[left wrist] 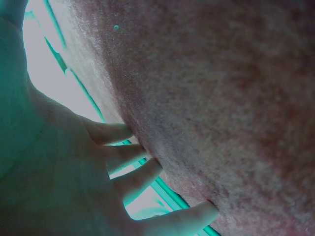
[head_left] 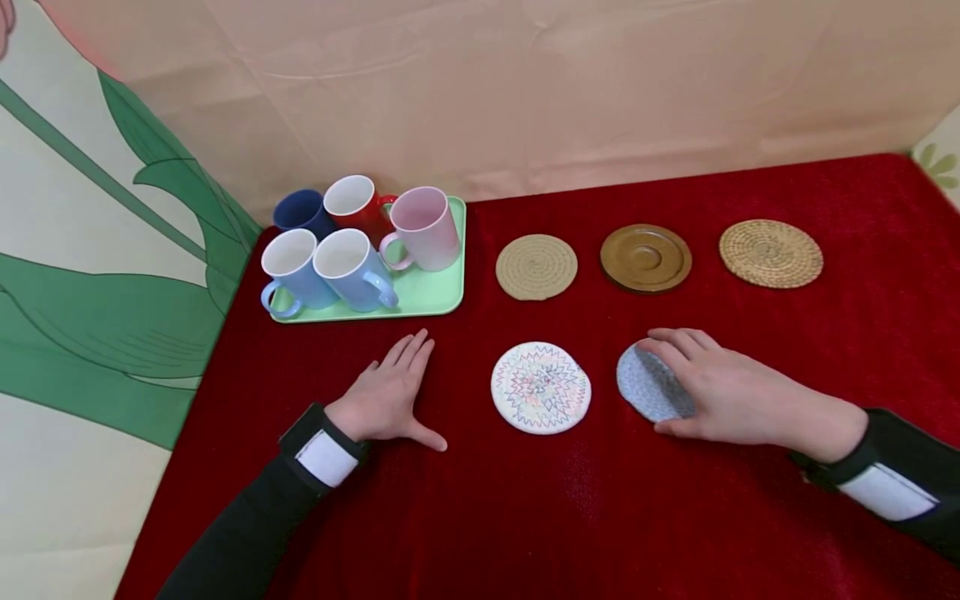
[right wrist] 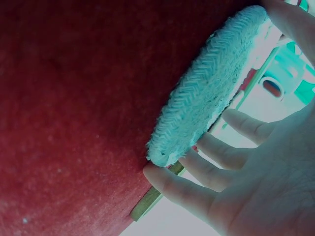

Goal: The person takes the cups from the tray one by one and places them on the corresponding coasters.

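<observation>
In the head view my right hand (head_left: 723, 387) spans a round grey-blue coaster (head_left: 651, 385), the thumb at its near edge and the fingers at its far edge. The right wrist view shows the coaster's thick braided rim (right wrist: 197, 93) between the thumb and the other fingers (right wrist: 177, 187). It lies on or just at the red cloth; which one, I cannot tell. My left hand (head_left: 386, 396) rests on the cloth with fingers spread and holds nothing. Between the hands lies a white coaster (head_left: 540, 387) with coloured zigzag stitching.
A green tray (head_left: 438, 292) at the back left bears several mugs: dark blue, red, pink (head_left: 425, 229) and two light blue. Along the back lie a beige coiled coaster (head_left: 536, 267), a brown wooden coaster (head_left: 646, 258) and a woven straw coaster (head_left: 771, 254). A curtain hangs behind.
</observation>
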`<control>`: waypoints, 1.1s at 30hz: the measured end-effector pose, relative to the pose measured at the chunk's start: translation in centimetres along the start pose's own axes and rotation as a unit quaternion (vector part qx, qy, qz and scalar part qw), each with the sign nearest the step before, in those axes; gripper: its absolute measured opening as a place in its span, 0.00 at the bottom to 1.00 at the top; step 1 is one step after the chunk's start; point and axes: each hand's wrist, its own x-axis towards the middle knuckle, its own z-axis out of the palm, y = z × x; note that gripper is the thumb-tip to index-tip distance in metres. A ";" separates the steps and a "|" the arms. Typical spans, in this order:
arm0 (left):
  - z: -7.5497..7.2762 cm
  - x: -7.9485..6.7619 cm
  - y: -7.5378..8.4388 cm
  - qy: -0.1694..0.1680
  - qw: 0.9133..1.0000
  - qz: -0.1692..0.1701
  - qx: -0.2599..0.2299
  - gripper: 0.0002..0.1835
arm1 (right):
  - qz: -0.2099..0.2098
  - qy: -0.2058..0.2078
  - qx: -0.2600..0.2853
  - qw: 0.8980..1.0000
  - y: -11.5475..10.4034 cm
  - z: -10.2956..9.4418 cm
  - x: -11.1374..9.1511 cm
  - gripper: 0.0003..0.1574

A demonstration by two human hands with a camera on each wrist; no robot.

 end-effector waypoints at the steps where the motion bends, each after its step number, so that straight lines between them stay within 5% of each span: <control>1: 0.0 0.0 0.0 0.000 1.000 0.000 -0.001 0.69 | 0.001 -0.001 0.000 1.000 0.0 0.0 0.0 0.56; 33: -0.1 0.0 0.0 -0.004 1.000 0.002 0.004 0.68 | 0.022 0.004 -0.023 0.999 -0.6 -0.1 -0.2 0.55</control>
